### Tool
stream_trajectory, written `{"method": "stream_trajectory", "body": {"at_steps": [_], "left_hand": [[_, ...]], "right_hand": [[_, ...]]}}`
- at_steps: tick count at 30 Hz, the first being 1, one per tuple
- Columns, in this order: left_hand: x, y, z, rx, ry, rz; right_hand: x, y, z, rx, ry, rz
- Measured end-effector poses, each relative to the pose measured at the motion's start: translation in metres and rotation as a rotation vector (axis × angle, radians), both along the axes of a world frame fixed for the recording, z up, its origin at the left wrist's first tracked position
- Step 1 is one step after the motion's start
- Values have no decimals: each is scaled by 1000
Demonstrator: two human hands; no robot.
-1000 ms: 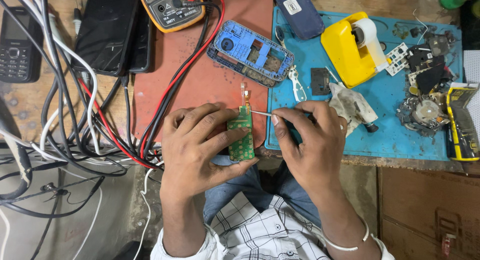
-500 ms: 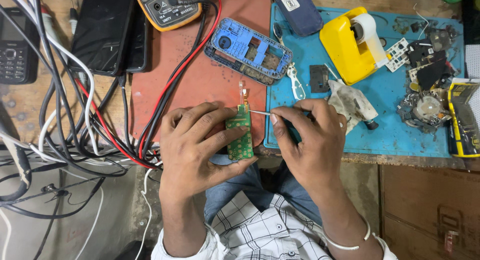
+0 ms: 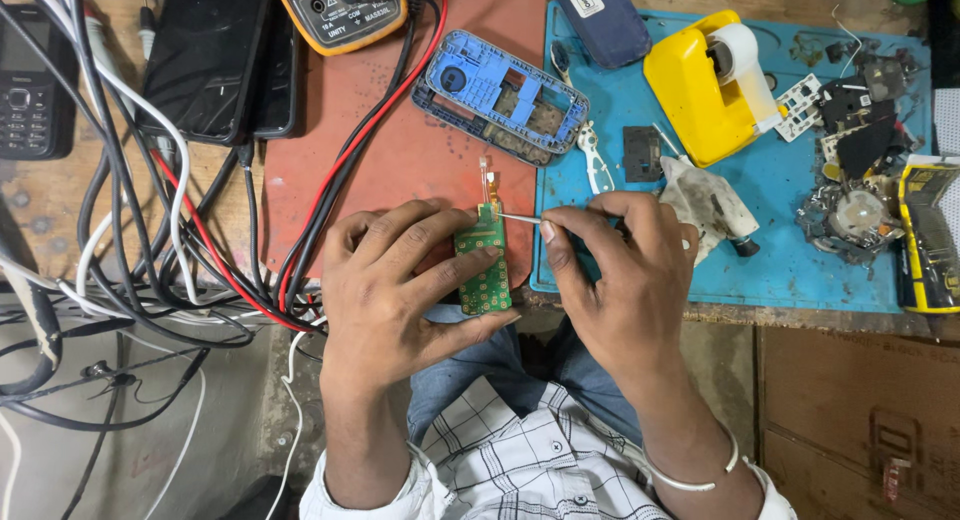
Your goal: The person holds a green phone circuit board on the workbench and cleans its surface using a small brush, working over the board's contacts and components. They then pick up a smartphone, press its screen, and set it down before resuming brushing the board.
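Centrally, green circuit board (image 3: 484,265) in left hand (image 3: 400,290) — thin tool (image 3: 520,219) in right hand (image 3: 620,270)

A small green circuit board (image 3: 483,265) with gold contact pads stands lengthwise, its orange flex tail pointing to 12 o'clock. A thin metal tool (image 3: 520,219) touches its upper edge from 3 o'clock.

Bright, even light falls from above, soft and without harsh glare. Faint shadows sit under both hands. The centre is sharp. The black phone (image 3: 205,55) shows a dull sheen, and straight lines bend slightly at the edges.
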State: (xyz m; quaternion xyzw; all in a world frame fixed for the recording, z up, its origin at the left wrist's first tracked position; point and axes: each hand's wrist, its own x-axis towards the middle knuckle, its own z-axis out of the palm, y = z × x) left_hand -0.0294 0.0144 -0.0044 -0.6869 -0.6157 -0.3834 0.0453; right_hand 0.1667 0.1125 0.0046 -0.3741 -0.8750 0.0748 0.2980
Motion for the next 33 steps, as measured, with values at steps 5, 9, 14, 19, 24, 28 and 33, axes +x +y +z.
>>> {"method": "stream_trajectory", "body": {"at_steps": [5,9,14,19,24,28,33], "left_hand": [[-1,-4,1,11,12,-3],[-2,-7,3,18,25,1],[-1,-8,4,8,3,0],[-1,-8,4,5,0,-5],[1,-7,4,3,10,9],[3,-6,4,5,9,1],[2,-8,2,11,26,9]], "right_hand": [[-4,-6,3,38,-29,13],[-7,-10,5,58,-41,-3],[-7,-12,4,59,-37,-12],[-5,-10,1,79,-34,-13],[-3,-9,-1,64,-19,-10],[-2,-9,-1,98,-16,3],[-3,-8,1,67,-11,-4]]}}
